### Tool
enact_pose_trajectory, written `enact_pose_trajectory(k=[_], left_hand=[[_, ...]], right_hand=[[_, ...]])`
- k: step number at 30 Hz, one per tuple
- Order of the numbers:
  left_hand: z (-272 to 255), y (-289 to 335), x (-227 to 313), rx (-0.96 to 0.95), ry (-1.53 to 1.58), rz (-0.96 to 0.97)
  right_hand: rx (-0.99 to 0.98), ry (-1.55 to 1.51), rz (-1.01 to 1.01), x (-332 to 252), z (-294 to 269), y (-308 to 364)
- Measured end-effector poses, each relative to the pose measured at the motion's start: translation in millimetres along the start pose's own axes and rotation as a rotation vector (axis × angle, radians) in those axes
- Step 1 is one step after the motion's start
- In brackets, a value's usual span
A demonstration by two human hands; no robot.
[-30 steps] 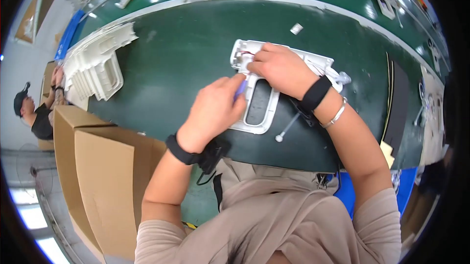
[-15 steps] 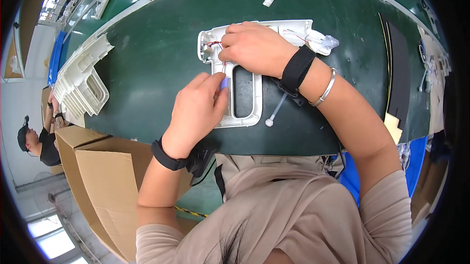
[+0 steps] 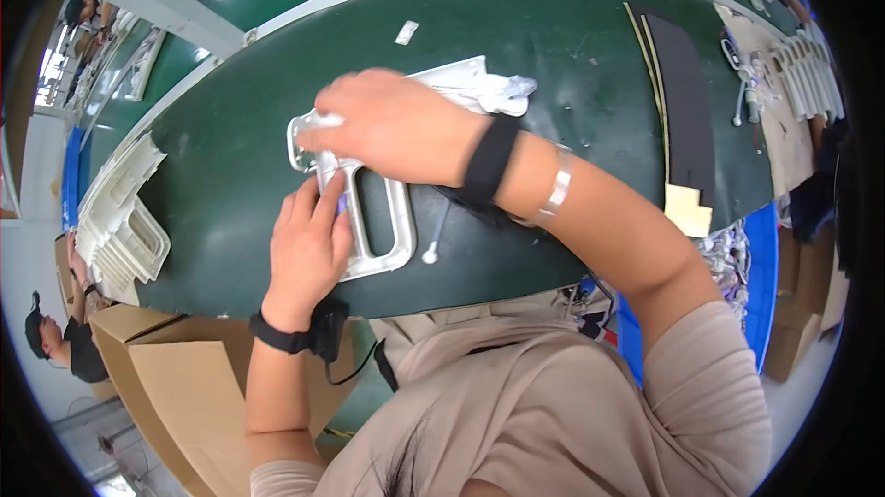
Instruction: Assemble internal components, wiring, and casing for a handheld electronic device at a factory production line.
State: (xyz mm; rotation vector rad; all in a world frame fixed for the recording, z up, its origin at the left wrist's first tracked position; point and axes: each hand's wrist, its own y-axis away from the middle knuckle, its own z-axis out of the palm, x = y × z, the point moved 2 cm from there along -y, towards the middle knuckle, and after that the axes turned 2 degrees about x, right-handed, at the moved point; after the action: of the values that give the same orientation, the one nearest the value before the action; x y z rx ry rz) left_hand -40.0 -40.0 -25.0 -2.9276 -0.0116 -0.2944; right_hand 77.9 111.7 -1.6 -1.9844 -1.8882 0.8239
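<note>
A white plastic housing (image 3: 403, 230) with a large rounded opening lies on the green table in front of me. My left hand (image 3: 306, 243) rests on its left bar, fingers stretched and thumb apart, beside a small purple piece (image 3: 342, 203). Over the upper left part of the housing is my right hand (image 3: 392, 124); its fingers are smeared by motion, so what they touch is unclear. Under it the wires and the housing's corner are mostly hidden. At the housing's far right end sits a white part in clear plastic wrap (image 3: 502, 91).
Stacked white housings (image 3: 120, 225) stand at the left table edge. A thin white-tipped stick (image 3: 430, 253) lies near the opening. Dark foam strips (image 3: 680, 100) are to the right, a cardboard box (image 3: 189, 396) lower left, a blue bin (image 3: 761, 299) lower right. Other people work at the left.
My view has shifted, so the table appears lower and further left. The left hand's pinch has loosened and its fingers stretched out. My right hand has moved over the housing's upper left corner.
</note>
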Motion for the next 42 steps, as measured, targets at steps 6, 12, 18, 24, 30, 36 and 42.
enact_pose_trajectory(k=[6, 12, 18, 24, 30, 36, 42], left_hand=[[-13.3, 7.5, 21.8, -0.031, 0.022, -0.015], [-50.7, -67.2, 91.6, 0.362, 0.093, 0.293], [-3.9, -126.9, 108.2, 0.154, 0.256, 0.386], [3.0, -114.8, 81.8, 0.037, 0.942, -0.027], [5.3, -110.3, 95.7, 0.254, 0.449, 0.261], [3.1, -115.9, 100.1, 0.217, 0.327, 0.239], [-8.9, -112.8, 95.1, 0.250, 0.265, 0.180]], right_hand=[[-0.108, -0.197, 0.631, 57.7, -87.6, 122.0], [-0.075, -0.109, 0.602, 43.6, -70.3, 130.2], [0.234, -0.378, 0.661, 12.1, -93.3, 112.2], [-0.052, -0.089, 0.494, 24.5, -75.6, 137.9], [0.188, -0.577, 0.922, 30.8, -88.5, 118.4], [0.407, -0.218, 0.679, 1.5, -79.5, 100.4], [0.234, -0.569, 0.767, -6.0, -74.4, 100.1]])
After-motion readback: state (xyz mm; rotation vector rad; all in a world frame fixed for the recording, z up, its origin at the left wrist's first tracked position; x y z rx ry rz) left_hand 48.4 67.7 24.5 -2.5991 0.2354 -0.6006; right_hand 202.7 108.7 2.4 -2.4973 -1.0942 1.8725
